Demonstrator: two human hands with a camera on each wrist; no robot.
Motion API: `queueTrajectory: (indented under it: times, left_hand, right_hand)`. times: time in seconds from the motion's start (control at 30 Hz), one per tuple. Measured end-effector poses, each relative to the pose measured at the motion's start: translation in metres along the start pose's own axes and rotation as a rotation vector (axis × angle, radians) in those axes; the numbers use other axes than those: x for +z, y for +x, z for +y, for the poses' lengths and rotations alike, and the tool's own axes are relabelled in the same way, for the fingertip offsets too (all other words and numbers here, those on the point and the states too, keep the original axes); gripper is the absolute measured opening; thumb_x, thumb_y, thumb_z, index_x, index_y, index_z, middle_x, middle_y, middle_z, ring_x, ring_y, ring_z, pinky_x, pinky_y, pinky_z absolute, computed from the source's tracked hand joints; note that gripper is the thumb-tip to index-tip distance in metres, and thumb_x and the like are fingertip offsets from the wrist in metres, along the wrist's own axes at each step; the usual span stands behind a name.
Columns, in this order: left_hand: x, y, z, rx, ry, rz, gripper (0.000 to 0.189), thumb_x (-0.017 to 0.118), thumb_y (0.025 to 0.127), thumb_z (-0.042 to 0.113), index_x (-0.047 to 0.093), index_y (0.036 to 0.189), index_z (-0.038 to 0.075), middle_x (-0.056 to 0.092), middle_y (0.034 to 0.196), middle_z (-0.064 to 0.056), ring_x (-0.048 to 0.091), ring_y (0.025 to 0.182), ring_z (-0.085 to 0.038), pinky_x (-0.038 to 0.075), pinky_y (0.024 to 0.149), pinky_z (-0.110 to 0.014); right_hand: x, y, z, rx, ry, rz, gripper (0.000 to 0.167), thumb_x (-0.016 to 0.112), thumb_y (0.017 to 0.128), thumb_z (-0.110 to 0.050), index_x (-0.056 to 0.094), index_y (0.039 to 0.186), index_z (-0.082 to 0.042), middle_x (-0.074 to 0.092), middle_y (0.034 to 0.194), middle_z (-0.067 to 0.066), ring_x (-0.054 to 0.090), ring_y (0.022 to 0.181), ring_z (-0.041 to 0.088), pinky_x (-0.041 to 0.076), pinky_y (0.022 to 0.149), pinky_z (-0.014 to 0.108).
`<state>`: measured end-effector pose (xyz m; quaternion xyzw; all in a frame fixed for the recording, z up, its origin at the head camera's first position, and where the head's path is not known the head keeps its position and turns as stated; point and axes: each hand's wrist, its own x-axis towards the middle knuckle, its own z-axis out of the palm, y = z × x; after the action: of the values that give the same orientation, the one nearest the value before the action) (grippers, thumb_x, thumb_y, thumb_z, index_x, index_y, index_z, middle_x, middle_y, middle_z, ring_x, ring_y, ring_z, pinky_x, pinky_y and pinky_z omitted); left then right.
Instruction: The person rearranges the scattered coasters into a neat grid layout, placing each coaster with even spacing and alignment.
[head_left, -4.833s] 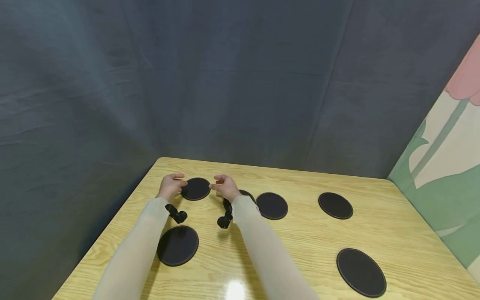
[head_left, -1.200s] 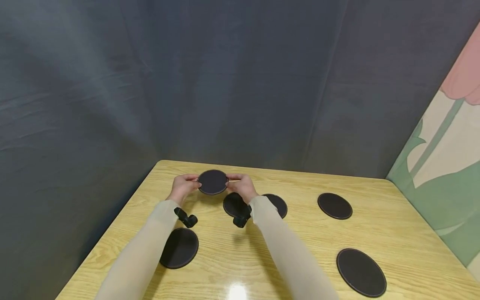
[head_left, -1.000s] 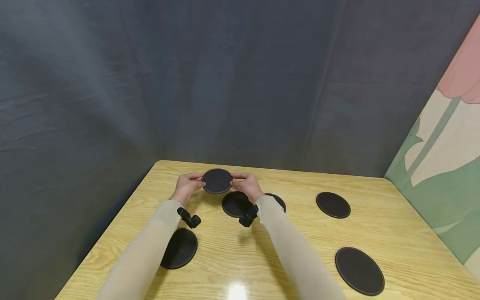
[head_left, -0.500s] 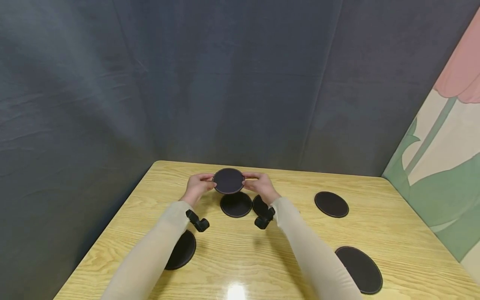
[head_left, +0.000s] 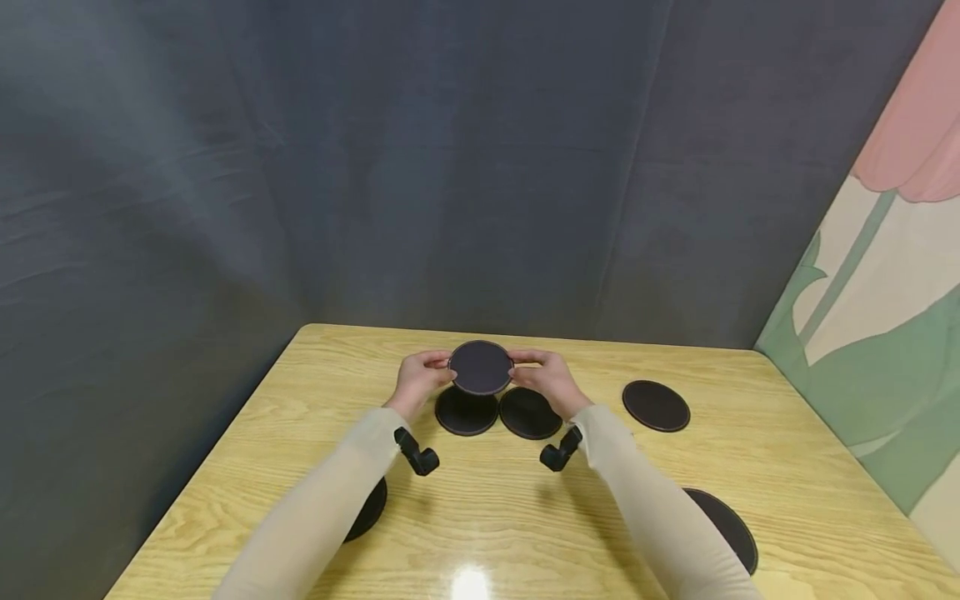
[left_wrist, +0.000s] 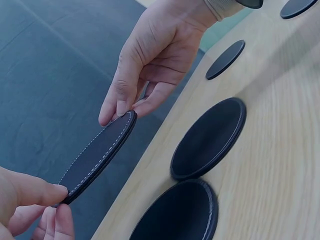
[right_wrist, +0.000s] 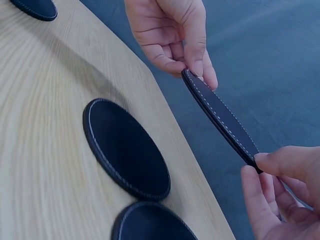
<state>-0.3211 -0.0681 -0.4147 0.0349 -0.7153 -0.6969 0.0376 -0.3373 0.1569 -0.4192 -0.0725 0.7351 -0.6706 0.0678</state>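
A round black coaster [head_left: 481,367] with a stitched rim is held level above the table by both hands. My left hand [head_left: 420,379] pinches its left edge between thumb and fingers. On the opposite edge my right hand [head_left: 551,379] pinches it the same way. The wrist views show the stitching and the thin edge of this coaster [left_wrist: 100,155]. Just in front of and below it, a left coaster [head_left: 467,412] and a right coaster [head_left: 529,414] lie side by side on the table, their rims touching. My right hand overlaps part of the right one in the head view.
One more coaster [head_left: 656,406] lies at the right on the wooden table [head_left: 480,517]. Another coaster [head_left: 723,529] near the front right and a coaster [head_left: 369,510] at front left are partly hidden by my sleeves. A dark curtain [head_left: 465,167] hangs behind.
Both hands first reached for the coaster at the back left of the table. They took hold of its edges, lifted it and carried it right, above the two touching coasters.
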Motion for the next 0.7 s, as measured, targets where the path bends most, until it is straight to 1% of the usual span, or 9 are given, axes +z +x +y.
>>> queueTrajectory:
  times: [0.13,0.3,0.43,0.57,0.63,0.7]
  left_hand:
    - [0.013,-0.004,0.000,0.001,0.002,-0.019,0.040,0.066,0.078,-0.014,0.065,0.117,-0.008,0.062,0.100,-0.014,0.056,0.084,-0.013,0.053,0.070,-0.018]
    - [0.030,-0.009,-0.001,0.005,0.000,-0.050,0.039,0.066,0.079,-0.013,0.065,0.118,-0.007,0.062,0.104,-0.016,0.056,0.089,-0.015,0.055,0.075,-0.022]
    - [0.045,-0.012,-0.003,0.016,-0.012,-0.065,0.039,0.066,0.077,-0.014,0.066,0.115,-0.008,0.061,0.102,-0.015,0.055,0.088,-0.015,0.055,0.074,-0.021]
    - [0.061,-0.016,-0.007,0.015,-0.013,-0.087,0.038,0.066,0.077,-0.013,0.066,0.115,-0.007,0.061,0.101,-0.013,0.054,0.090,-0.015,0.053,0.072,-0.020]
    - [0.068,-0.019,-0.008,0.009,-0.008,-0.097,0.038,0.067,0.077,-0.012,0.067,0.115,-0.005,0.060,0.102,-0.013,0.055,0.091,-0.016,0.053,0.073,-0.021]
    - [0.075,-0.023,-0.009,0.004,-0.001,-0.103,0.038,0.067,0.078,-0.011,0.067,0.115,-0.004,0.060,0.103,-0.013,0.055,0.092,-0.016,0.053,0.074,-0.021]
  right_hand:
    - [-0.013,-0.009,0.000,0.006,-0.005,0.006,0.043,0.059,0.091,0.004,0.053,0.134,0.005,0.050,0.138,0.024,0.067,0.097,0.012,0.054,0.089,0.027]
    - [-0.029,-0.023,0.000,0.008,-0.042,0.013,0.043,0.058,0.092,0.003,0.052,0.135,0.005,0.047,0.140,0.024,0.066,0.101,0.014,0.053,0.090,0.026]
    - [-0.042,-0.033,0.002,0.027,-0.071,0.023,0.044,0.059,0.093,0.000,0.050,0.137,0.005,0.044,0.143,0.024,0.065,0.102,0.012,0.053,0.092,0.026]
    - [-0.059,-0.041,0.006,0.053,-0.126,0.025,0.046,0.060,0.094,-0.006,0.050,0.138,0.001,0.045,0.144,0.023,0.066,0.101,0.011,0.048,0.101,0.040]
    - [-0.067,-0.045,0.008,0.057,-0.151,0.027,0.045,0.060,0.094,-0.007,0.050,0.138,0.000,0.046,0.142,0.023,0.066,0.101,0.013,0.045,0.103,0.046]
    - [-0.074,-0.049,0.010,0.051,-0.170,0.025,0.046,0.060,0.095,-0.007,0.050,0.139,0.000,0.046,0.143,0.023,0.066,0.101,0.014,0.043,0.104,0.050]
